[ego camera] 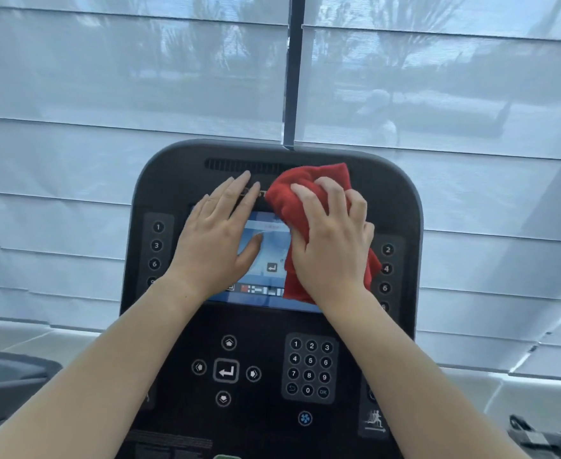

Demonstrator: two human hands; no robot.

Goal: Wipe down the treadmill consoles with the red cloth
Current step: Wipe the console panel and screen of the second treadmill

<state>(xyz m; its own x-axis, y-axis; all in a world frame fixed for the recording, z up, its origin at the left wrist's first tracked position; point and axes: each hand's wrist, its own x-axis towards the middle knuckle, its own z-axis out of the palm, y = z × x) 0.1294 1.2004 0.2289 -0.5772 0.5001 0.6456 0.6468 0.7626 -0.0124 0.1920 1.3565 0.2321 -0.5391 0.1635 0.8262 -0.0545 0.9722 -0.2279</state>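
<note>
A dark treadmill console point(173, 180) fills the middle of the head view, with a lit blue screen point(265, 246) in its upper half. My right hand point(332, 240) grips a bunched red cloth point(308, 183) and presses it on the screen's right side and the panel above it. My left hand point(216, 236) lies flat, fingers apart, on the screen's left side, holding nothing. Below the screen are an arrow pad point(226, 371) and a number keypad point(309, 368).
Pale window blinds point(107, 94) hang behind the console, split by a dark vertical frame post point(294, 71). Part of a neighbouring machine point(4, 379) shows at the lower left. Dark equipment point(543, 435) sits at the lower right corner.
</note>
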